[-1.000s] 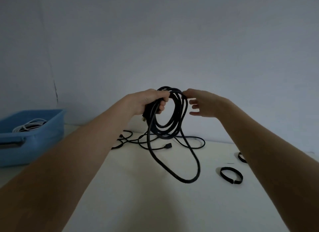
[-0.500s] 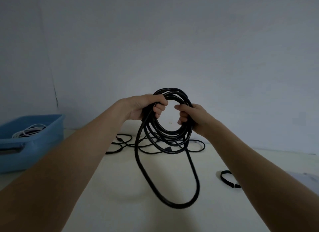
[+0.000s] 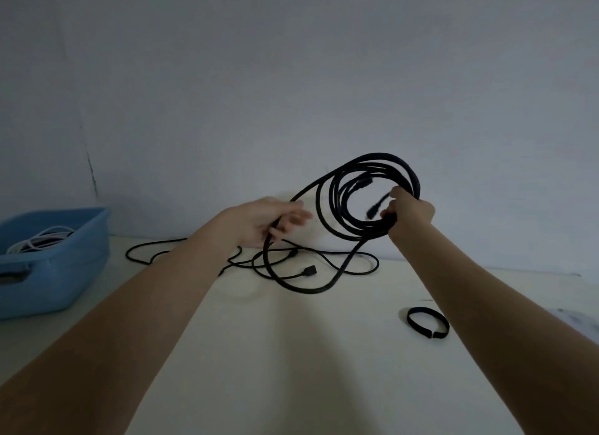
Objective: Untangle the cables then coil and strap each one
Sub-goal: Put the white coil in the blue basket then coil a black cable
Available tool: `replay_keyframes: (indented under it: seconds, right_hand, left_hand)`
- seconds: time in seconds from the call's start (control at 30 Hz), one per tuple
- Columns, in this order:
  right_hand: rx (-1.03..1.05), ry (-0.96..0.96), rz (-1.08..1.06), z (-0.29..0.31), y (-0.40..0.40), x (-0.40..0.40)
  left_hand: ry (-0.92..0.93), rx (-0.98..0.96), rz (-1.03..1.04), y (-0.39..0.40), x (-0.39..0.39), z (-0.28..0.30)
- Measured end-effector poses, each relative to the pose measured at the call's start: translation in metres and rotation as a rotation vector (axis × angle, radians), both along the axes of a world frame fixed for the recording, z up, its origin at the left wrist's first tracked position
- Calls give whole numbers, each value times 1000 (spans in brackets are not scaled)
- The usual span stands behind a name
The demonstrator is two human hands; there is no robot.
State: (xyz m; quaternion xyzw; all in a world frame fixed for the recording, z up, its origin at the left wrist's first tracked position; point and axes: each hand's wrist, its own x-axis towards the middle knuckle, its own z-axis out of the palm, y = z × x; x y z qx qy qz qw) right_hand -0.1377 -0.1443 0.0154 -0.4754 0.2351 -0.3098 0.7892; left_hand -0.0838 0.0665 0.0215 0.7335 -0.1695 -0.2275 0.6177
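Note:
A thick black cable (image 3: 337, 204) is wound into a coil of several turns, held up above the table. My right hand (image 3: 409, 210) is shut on the coil's right side, with a plug end poking out beside the fingers. One loose loop of that cable hangs down to the table and runs up through my left hand (image 3: 271, 221), whose fingers curl loosely around it. A thinner black cable (image 3: 293, 274) lies sprawled on the table under the coil. A black strap (image 3: 428, 323), looped into a ring, lies on the table at the right.
A blue plastic bin (image 3: 69, 259) with a coiled white cable (image 3: 40, 240) stands at the left on the pale table (image 3: 291, 353). A plain wall rises right behind the table.
The coil has passed from my left hand to my right and moved right and up. My left hand has let go of the coil and now holds the hanging loop.

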Motion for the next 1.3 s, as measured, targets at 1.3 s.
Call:
replay_keyframes:
  seconds: [1.3]
  right_hand:
    - [-321, 249, 595, -18, -6, -11]
  left_hand:
    - [-75, -212, 112, -37, 5, 12]
